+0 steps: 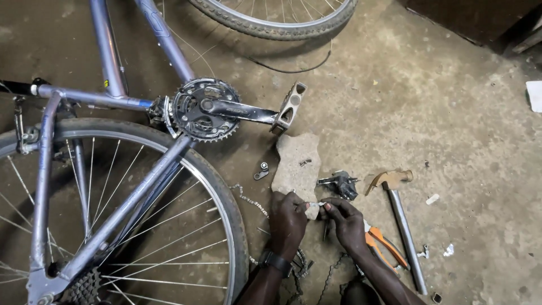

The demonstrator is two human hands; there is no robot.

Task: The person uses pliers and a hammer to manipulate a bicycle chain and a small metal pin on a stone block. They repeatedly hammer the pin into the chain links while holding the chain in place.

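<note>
Chain pinched at both ends, left hand and right hand close together, fingertips clamped on the links just above the stone's near edge. More chain trailing on the floor below the wrists. Just right: dark metal part, hammer, orange pliers. Left: bike lying flat, chainring, pedal. Underneath, stained, gritty concrete floor; no containers visible.

Your left hand and right hand sit close together, knuckles up, fingertips pinched toward each other; both forearms reach in from below.
</note>
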